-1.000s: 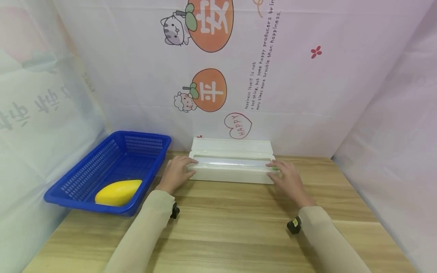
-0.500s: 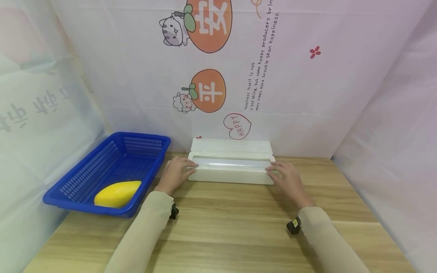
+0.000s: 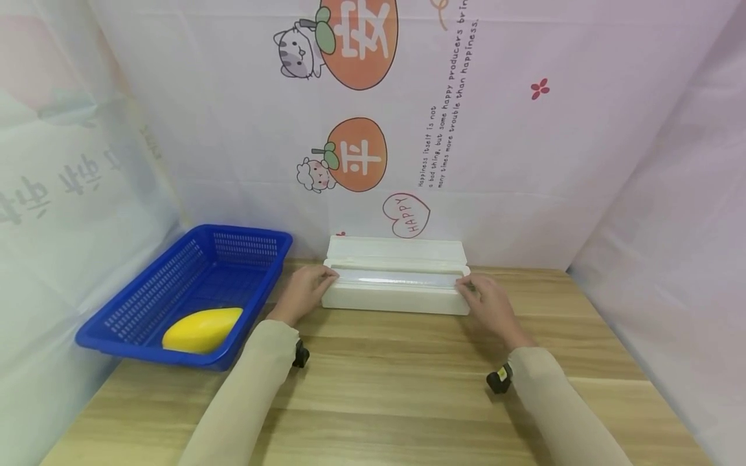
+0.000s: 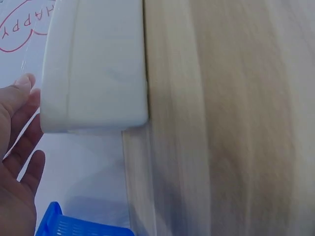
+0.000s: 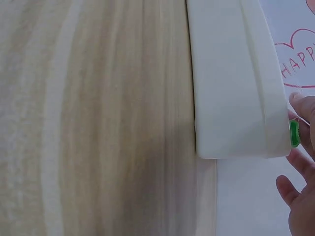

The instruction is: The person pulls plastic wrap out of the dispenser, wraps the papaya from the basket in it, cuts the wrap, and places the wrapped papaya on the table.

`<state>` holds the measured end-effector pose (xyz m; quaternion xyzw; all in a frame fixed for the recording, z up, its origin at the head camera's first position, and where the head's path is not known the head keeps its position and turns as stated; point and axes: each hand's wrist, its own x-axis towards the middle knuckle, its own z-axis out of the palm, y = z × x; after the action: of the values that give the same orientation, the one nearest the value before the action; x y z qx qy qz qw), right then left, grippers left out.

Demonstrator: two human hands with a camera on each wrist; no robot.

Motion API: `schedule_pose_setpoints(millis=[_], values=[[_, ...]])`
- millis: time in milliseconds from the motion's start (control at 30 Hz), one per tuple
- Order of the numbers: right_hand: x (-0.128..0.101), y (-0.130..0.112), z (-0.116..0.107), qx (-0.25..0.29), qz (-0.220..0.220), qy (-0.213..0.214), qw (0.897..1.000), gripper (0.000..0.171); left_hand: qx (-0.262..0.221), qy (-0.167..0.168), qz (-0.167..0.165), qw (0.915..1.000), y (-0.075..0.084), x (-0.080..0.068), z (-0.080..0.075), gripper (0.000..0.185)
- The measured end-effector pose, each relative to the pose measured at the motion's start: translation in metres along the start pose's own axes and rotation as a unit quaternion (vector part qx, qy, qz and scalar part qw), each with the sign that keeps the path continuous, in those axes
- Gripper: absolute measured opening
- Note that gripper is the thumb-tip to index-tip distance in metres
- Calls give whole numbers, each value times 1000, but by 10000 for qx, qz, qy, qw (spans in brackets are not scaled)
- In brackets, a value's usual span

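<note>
The white dispenser box (image 3: 395, 290) lies lengthwise near the back edge of the wooden table (image 3: 396, 388), about midway between the left and right edges, its lid (image 3: 396, 247) raised toward the printed backdrop (image 3: 466, 129) and a strip of clear film (image 3: 396, 279) showing along its open top. The left hand (image 3: 304, 292) sits at the box's left end, its fingertips reaching the top corner there; the left wrist view shows its fingers (image 4: 22, 147) fairly straight and spread just beside the end wall, and it cannot be told whether they pinch the film edge. The right hand (image 3: 488, 299) sits at the box's right end, fingertips at the top corner; in the right wrist view its fingers (image 5: 299, 172) are lightly bent beside a small green piece (image 5: 294, 132) on the box's end, with no clear clasp visible. Both forearms, in beige sleeves (image 3: 245, 401), stretch across the table from the near edge. A blue plastic basket (image 3: 146, 304) stands at the left edge of the table, well apart from the box, holding a yellow mango (image 3: 201, 329) in its near end.
</note>
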<state>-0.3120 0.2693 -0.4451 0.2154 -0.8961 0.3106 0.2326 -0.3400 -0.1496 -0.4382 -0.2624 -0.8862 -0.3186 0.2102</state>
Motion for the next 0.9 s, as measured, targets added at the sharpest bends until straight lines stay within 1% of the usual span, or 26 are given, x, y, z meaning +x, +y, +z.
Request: schedule_pose_setpoints(millis=[167, 300, 467, 600, 800, 900], values=[[4, 0, -1, 254, 405, -243, 9986, 17, -147, -132, -480, 9987, 4, 4, 1, 15], [5, 0, -2, 399, 588, -340, 9969, 21, -260, -171, -687, 9972, 4, 5, 3, 16], [6, -1, -5, 518, 818, -481, 9941, 26, -469, -125, -807, 9956, 2, 5, 5, 17], [8, -4, -7, 734, 1047, -595, 9900, 30, -603, -60, -833, 9947, 2, 6, 6, 20], [10, -7, -12, 958, 1193, -730, 9855, 36, -815, 20, -894, 9927, 4, 8, 5, 23], [12, -7, -13, 1048, 1248, -760, 9837, 35, -959, 52, -924, 9911, 5, 8, 4, 23]])
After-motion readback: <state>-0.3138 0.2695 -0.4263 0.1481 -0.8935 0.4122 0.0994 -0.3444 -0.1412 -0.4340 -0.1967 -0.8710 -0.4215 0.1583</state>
